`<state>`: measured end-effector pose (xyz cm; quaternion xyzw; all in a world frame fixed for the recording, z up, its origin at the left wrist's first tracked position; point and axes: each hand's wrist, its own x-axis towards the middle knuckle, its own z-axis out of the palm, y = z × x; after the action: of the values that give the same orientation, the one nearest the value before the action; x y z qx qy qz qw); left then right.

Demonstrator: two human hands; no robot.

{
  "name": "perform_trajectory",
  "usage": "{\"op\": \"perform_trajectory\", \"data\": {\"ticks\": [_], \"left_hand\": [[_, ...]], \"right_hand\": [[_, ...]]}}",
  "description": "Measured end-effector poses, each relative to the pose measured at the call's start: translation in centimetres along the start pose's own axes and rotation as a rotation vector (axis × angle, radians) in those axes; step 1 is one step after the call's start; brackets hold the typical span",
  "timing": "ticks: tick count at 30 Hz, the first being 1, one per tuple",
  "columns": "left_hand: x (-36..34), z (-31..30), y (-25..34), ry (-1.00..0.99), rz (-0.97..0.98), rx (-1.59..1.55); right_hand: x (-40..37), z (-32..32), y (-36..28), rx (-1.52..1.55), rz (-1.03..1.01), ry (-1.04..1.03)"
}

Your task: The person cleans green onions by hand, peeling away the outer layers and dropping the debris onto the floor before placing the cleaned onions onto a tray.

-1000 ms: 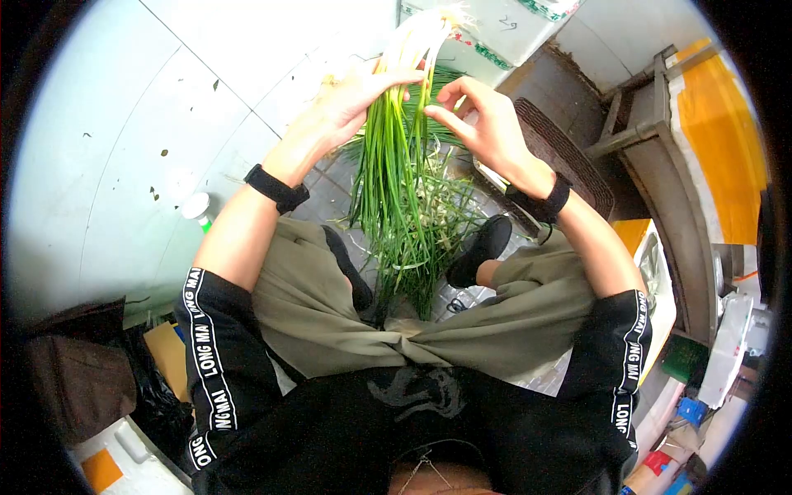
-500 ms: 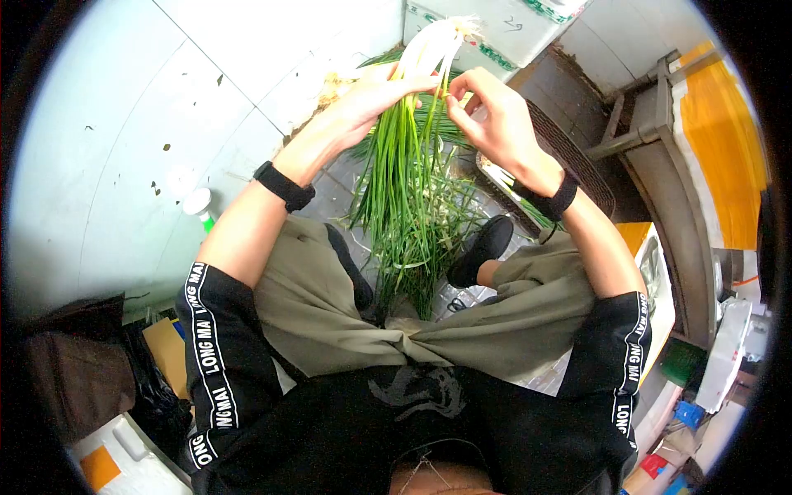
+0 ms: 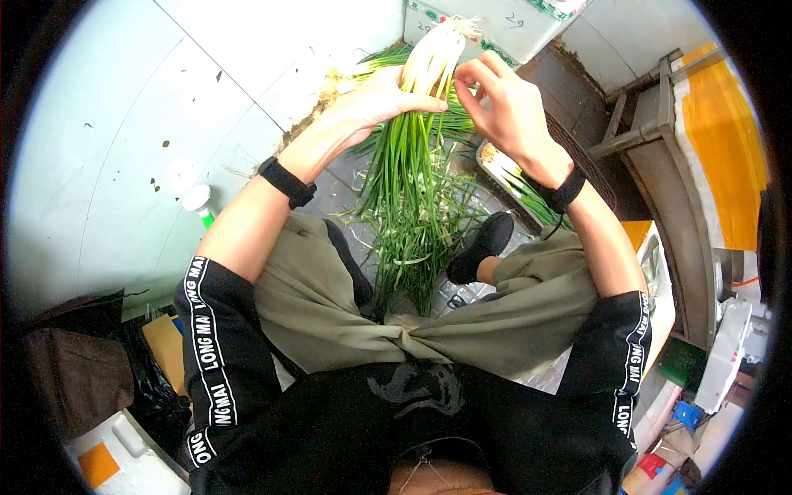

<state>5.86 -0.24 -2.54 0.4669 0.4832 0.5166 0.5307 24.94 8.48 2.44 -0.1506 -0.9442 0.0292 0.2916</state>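
Note:
In the head view my left hand is wrapped round a bunch of scallions, its thumb lying across the stalks. The white root ends point up and away; the long green leaves hang towards the floor. Close to the right edge of the bunch is my right hand, fingers curled in a pinch. Whatever lies between those fingertips is too small to make out. Below the bunch, a heap of loose green leaves and trimmings covers the floor between my shoes. More scallions lie behind my left hand.
A tray of scallions sits by my right forearm, beside a dark woven basket. White foam boxes stand at the back. Scissors lie near my right shoe. A metal-framed table is at right, a tiled wall at left.
My left thumb now lies lower across the front of the bunch. My right hand has shifted slightly to the right, away from the stalks, exposing more of the tray.

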Motion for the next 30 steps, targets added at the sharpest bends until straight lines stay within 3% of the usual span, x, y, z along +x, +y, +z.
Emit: {"op": "perform_trajectory", "data": {"ticks": [6,8,10,14,16,20,22,23,24,26,30], "left_hand": [[0.0,0.3,-0.6,-0.067,-0.074,0.052],[-0.1,0.0,-0.7,-0.075,-0.089,0.046],[0.3,-1.0,-0.9,-0.100,-0.020,-0.107],[-0.5,-1.8,1.5,-0.053,0.060,-0.189],[0.0,-2.3,1.2,-0.074,0.125,-0.187],[0.1,-2.4,1.2,-0.096,0.148,-0.275],[0.1,-2.2,1.3,-0.112,0.138,-0.282],[0.1,-2.1,1.3,-0.103,0.106,-0.286],[0.1,-1.9,1.3,-0.094,0.074,-0.289],[0.0,-1.0,1.2,-0.076,0.048,-0.340],[-0.2,0.0,1.7,-0.076,0.082,-0.415]], "right_hand": [[1.1,-1.5,3.3,-0.052,0.127,0.263],[0.9,-2.5,5.0,0.218,0.437,0.297],[-0.6,-2.1,8.2,0.277,0.563,0.163],[-4.1,0.9,8.3,0.476,0.688,-0.332],[-4.4,1.3,7.2,0.316,0.490,-0.659],[-3.2,0.7,3.9,0.216,0.273,-0.495],[-1.8,-0.6,1.5,0.713,0.450,-0.355],[-1.5,-0.3,1.1,0.784,0.402,-0.342],[-1.5,0.0,0.4,0.752,0.423,-0.346],[-1.4,0.9,-0.3,0.472,0.248,-0.313],[-1.4,2.0,-0.2,0.388,0.141,-0.243]]}}
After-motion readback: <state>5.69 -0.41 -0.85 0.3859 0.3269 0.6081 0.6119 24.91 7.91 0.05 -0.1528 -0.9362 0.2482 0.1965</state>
